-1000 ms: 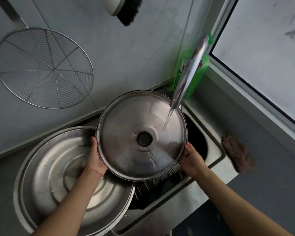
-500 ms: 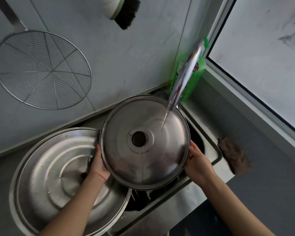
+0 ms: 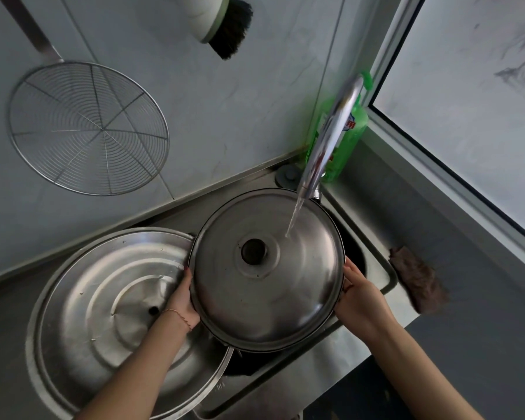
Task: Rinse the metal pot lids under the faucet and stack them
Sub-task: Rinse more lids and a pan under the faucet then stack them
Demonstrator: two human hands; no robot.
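Observation:
A round metal pot lid (image 3: 267,286) with a dark knob at its centre is held over the sink, top side up. My left hand (image 3: 181,301) grips its left rim and my right hand (image 3: 358,295) grips its right rim. The faucet (image 3: 331,137) reaches over the lid, and a thin stream of water lands on the lid's upper right. A much larger metal lid (image 3: 103,316) lies upside down on the counter to the left, partly under my left forearm and the held lid.
The steel sink (image 3: 385,277) sits under the held lid. A green detergent bottle (image 3: 350,137) stands behind the faucet. A brown rag (image 3: 419,283) lies on the counter at right. A wire skimmer (image 3: 88,128) and a brush (image 3: 222,22) hang on the wall.
The held lid has tilted and shifted slightly in my hands under the running water, with its knob now higher and nearer the stream. Both hands keep their grip.

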